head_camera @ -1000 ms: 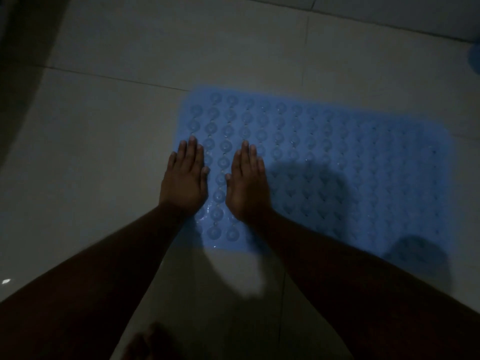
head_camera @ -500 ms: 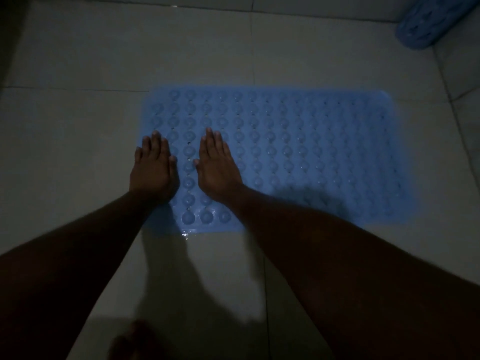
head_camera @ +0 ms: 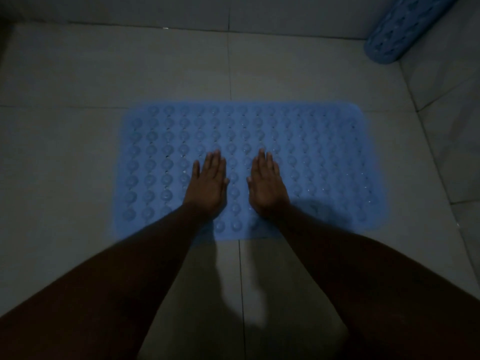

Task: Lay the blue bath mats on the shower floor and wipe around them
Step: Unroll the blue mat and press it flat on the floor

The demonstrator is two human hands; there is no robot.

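Mat (head_camera: 298, 141) lies flat on the tiled floor (head_camera: 78, 126) in the middle of the frame, long axis running left to right. Both hands press on its lower middle, palms down, fingers straight and together, gripping nothing. The left hand (head_camera: 206, 187) and right hand (head_camera: 267, 188) sit side by side with one column of bumps between them. More unpressed mat stretches right of the right hand than left of the left. A second, rolled mat (head_camera: 400, 32) rests at upper right, nearer the right hand.
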